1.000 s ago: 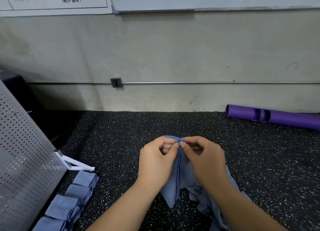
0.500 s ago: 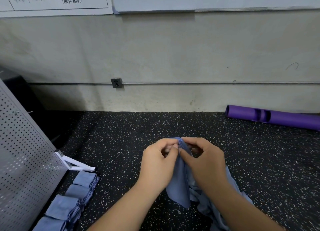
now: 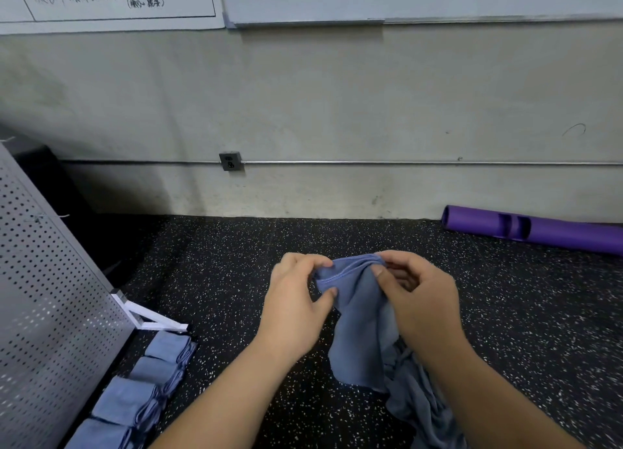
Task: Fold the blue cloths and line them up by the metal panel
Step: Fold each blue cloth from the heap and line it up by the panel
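Blue cloth (image 3: 360, 330) held up over the speckled floor (image 3: 236, 263), well to the right of the metal panel (image 3: 43, 297). The left hand (image 3: 296, 300) pinches the stitched top edge between thumb and fingertips; the right hand (image 3: 418, 297) grips the same edge, bunched, just beside it. The cloth hangs from both hands, and its lower end meets a loose heap of blue fabric (image 3: 424, 415), possibly more cloths, partly hidden by the right forearm. Four folded cloths (image 3: 128, 401) lie in a touching row along the panel's foot. A purple tube (image 3: 539, 233) lies far right of the panel.
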Motion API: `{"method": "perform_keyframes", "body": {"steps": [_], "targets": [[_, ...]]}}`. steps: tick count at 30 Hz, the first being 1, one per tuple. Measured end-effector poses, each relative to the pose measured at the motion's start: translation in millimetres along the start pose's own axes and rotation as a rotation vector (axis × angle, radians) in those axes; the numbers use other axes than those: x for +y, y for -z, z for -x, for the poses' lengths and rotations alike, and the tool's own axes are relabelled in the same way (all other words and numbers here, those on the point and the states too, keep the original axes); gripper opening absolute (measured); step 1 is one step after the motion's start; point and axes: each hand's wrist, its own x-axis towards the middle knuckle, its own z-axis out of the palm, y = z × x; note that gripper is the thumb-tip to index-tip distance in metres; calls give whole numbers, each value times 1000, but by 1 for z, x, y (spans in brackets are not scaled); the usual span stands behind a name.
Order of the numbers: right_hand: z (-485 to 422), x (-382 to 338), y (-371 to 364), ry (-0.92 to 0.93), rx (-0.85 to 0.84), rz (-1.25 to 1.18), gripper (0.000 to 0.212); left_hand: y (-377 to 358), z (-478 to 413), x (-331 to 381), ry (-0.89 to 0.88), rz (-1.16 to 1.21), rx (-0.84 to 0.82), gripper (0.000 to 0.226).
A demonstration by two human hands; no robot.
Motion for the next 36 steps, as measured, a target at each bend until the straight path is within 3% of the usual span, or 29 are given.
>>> {"method": "perform_keyframes", "body": {"steps": [7, 18, 23, 27, 31, 34, 36], "targets": [[-12, 5, 14, 28, -14, -115, 21, 8, -6, -14, -36, -165, -80, 13], [-21, 22, 35, 92, -25, 477, 14, 29, -13, -3, -254, -179, 92, 7], [-20, 24, 32, 23, -41, 461, 15, 32, -12, -2, -291, -86, -8, 5], [-22, 18, 32, -37, -201, 255, 16, 37, -16, -10, -182, -83, 58, 7], [-25, 20, 36, -9, -109, 476, 11, 37, -13, -2, -253, -27, -33, 11], [-22, 17, 33, -60, -286, 334, 13, 32, -13, -4, -215, -45, -44, 13], [-24, 19, 35, -9, -173, 423, 12, 33, -16, -9, -194, -55, -38, 13]]}}
